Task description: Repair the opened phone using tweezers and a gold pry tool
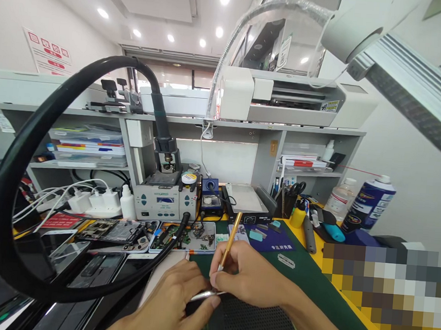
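Observation:
My right hand (242, 273) is closed in a pen grip around a slim gold-coloured, pen-like tool (232, 237), whose shaft leans up and slightly right. Its lower tip is hidden by my fingers. My left hand (177, 299) pinches a thin, shiny silver-edged object (203, 296) between thumb and fingers. Most of that object is covered by my hands, so its kind is unclear. The two hands nearly meet over it, just above a black perforated mat (257, 325). A razor blade (286, 261) lies on the green work mat (302, 288), right of my right hand.
A thick black hose (3, 178) loops across the left side from a hot-air station (164, 204). Several phones (77, 286) lie at left, with a parts tray (199, 234) behind my hands. A spray can (370, 202) and bottle (340, 197) stand right. A lamp (421, 89) hangs overhead.

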A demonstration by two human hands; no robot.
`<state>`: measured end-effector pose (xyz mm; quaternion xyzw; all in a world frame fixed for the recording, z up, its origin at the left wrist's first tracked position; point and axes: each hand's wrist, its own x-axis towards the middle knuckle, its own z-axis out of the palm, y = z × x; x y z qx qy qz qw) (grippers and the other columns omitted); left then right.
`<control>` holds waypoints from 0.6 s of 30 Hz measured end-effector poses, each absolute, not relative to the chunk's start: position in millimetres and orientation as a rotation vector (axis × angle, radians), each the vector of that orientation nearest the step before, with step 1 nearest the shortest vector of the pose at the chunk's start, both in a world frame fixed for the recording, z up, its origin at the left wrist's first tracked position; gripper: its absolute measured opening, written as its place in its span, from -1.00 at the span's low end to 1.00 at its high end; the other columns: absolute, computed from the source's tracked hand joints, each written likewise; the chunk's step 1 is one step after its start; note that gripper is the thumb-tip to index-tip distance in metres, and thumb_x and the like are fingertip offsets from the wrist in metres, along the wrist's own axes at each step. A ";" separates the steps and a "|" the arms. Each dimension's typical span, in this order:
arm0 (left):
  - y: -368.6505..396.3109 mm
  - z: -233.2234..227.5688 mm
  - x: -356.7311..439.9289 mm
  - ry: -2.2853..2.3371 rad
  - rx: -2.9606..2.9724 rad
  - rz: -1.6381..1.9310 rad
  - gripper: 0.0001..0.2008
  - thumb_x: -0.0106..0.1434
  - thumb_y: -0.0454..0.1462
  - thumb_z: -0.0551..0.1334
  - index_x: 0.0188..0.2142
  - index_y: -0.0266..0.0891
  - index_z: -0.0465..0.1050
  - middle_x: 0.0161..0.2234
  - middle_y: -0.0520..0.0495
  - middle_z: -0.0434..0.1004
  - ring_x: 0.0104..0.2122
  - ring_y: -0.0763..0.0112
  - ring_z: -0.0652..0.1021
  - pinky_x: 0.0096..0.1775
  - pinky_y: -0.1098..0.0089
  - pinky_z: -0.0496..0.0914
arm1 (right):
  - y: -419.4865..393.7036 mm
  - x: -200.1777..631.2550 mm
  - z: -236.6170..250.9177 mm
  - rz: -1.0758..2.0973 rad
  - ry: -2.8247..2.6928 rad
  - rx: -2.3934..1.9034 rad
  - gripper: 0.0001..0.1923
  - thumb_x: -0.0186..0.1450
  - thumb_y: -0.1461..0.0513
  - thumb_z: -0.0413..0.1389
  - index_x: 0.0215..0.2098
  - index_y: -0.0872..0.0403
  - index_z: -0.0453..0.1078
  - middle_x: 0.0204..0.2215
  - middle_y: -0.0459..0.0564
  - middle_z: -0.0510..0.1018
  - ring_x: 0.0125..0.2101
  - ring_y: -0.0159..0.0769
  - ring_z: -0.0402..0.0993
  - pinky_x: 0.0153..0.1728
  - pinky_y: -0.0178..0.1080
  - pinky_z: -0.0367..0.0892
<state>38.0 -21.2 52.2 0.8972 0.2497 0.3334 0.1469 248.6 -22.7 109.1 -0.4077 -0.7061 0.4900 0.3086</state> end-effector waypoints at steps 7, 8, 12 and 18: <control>-22.6 54.9 38.3 0.693 2.579 0.992 -0.83 0.42 -0.33 0.18 -0.28 -0.19 0.54 -0.34 -0.09 0.59 -0.33 0.23 0.54 -0.29 0.28 0.36 | -21.6 247.6 108.2 1.296 -1.862 -1.075 -0.91 0.14 0.38 0.17 -0.39 0.10 0.46 -0.55 -0.21 0.46 -0.51 -0.45 0.32 -0.52 -0.39 0.20; -22.8 55.2 38.5 0.691 2.578 0.997 -0.83 0.42 -0.33 0.18 -0.28 -0.19 0.54 -0.34 -0.09 0.59 -0.32 0.23 0.54 -0.29 0.28 0.36 | -21.6 247.4 108.4 1.295 -1.860 -1.074 -0.91 0.14 0.38 0.17 -0.39 0.10 0.46 -0.55 -0.21 0.46 -0.51 -0.45 0.32 -0.52 -0.40 0.20; -22.5 54.0 39.5 0.689 2.580 1.000 -0.83 0.41 -0.33 0.18 -0.29 -0.19 0.54 -0.36 -0.08 0.58 -0.34 0.24 0.54 -0.30 0.29 0.36 | -22.7 247.0 110.2 1.289 -1.859 -1.068 -0.91 0.14 0.39 0.16 -0.40 0.10 0.45 -0.56 -0.23 0.45 -0.52 -0.46 0.30 -0.53 -0.40 0.18; -21.3 56.2 39.6 0.683 2.582 1.013 -0.85 0.40 -0.34 0.19 -0.29 -0.18 0.52 -0.34 -0.07 0.60 -0.32 0.24 0.56 -0.30 0.30 0.37 | -22.6 247.0 111.8 1.302 -1.854 -1.074 -0.91 0.14 0.38 0.16 -0.40 0.09 0.44 -0.57 -0.23 0.44 -0.52 -0.46 0.31 -0.54 -0.40 0.17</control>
